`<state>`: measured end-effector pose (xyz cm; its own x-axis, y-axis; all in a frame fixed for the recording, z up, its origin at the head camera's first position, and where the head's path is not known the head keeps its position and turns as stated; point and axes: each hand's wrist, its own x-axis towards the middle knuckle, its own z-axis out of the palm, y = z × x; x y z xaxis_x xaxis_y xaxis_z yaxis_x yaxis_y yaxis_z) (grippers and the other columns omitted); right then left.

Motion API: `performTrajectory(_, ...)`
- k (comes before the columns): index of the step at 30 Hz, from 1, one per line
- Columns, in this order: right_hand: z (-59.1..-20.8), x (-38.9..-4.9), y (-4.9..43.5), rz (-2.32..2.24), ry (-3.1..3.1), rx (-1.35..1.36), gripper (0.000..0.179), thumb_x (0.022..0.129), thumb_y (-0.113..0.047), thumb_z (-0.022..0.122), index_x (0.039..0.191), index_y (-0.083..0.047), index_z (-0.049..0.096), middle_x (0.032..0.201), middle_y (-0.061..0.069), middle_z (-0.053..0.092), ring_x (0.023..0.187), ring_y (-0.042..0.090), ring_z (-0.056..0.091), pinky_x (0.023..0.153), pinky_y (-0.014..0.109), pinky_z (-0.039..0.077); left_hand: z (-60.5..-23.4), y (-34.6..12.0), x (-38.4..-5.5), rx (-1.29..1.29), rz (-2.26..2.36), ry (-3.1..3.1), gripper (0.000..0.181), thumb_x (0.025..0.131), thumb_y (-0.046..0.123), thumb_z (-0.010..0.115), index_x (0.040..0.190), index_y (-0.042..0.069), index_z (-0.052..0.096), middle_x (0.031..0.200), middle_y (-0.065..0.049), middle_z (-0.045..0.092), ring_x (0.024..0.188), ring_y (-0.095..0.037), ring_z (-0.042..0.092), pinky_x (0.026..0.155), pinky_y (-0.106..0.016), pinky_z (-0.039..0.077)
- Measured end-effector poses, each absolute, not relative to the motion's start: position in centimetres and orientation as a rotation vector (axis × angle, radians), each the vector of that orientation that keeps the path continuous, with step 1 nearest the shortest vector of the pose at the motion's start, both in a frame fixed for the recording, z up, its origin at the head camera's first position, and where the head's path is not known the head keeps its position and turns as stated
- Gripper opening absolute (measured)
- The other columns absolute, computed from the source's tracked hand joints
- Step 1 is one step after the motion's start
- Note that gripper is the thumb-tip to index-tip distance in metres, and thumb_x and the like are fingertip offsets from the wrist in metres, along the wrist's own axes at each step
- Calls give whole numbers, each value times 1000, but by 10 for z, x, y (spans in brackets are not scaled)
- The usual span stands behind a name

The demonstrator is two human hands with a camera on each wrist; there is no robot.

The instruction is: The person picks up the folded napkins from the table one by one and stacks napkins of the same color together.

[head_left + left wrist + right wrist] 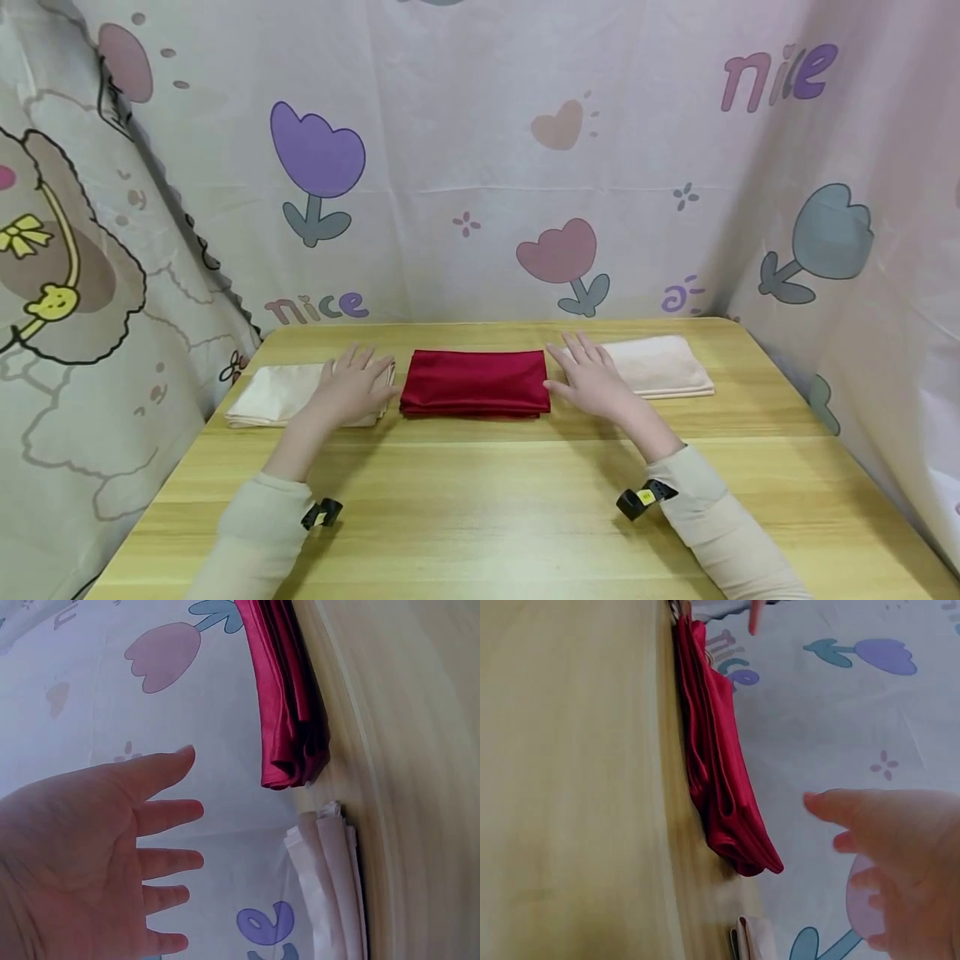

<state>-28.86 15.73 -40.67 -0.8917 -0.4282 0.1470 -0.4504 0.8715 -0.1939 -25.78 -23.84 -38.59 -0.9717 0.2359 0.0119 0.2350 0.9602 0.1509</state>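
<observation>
A folded dark red satin cloth (474,383) lies in the middle of the wooden table, its stacked layers showing in both wrist views. My left hand (351,388) is above the right part of a folded cream cloth (273,392), fingers spread and straight, with nothing in it. In the left wrist view, a gap separates that palm (75,862) from the cloths. Between the red cloth and a folded pale pinkish cloth (660,367), my right hand (592,379) hovers with fingers extended, covering the pale cloth's left end. It holds nothing either.
The wooden table (480,500) has its far edge against a printed curtain (450,167) with tulips and lettering. More curtain hangs along the left and right sides. A small black device (637,502) is strapped at the right wrist, and another (322,513) at the left.
</observation>
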Motion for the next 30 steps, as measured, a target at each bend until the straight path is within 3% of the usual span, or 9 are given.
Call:
performTrajectory(10, -399, -283, 147, 401, -2749, 735, 60, 96, -43, 56, 146, -12, 45, 155, 19, 37, 147, 40, 25, 113, 64, 26, -374, -250, -239, 487, 205, 3261, 55, 99, 42, 51, 144, 11, 47, 151, -22, 40, 140, -47, 31, 108, -72, 25)
performTrajectory(18, -390, -278, 130, 565, -2673, 762, 62, 95, -48, 56, 145, -12, 47, 152, 16, 42, 146, 36, 29, 117, 57, 26, -363, -260, -230, 538, 235, 3363, 50, 99, 38, 54, 140, 10, 52, 145, -21, 49, 134, -44, 42, 106, -65, 35)
performTrajectory(30, -382, -271, 97, 1005, -2680, 789, 60, 97, -43, 54, 148, -15, 42, 156, 11, 38, 147, 34, 29, 118, 56, 25, -341, -278, -211, 444, 597, 3327, 56, 103, 45, 41, 141, 6, 50, 147, -24, 45, 134, -48, 39, 108, -64, 29)
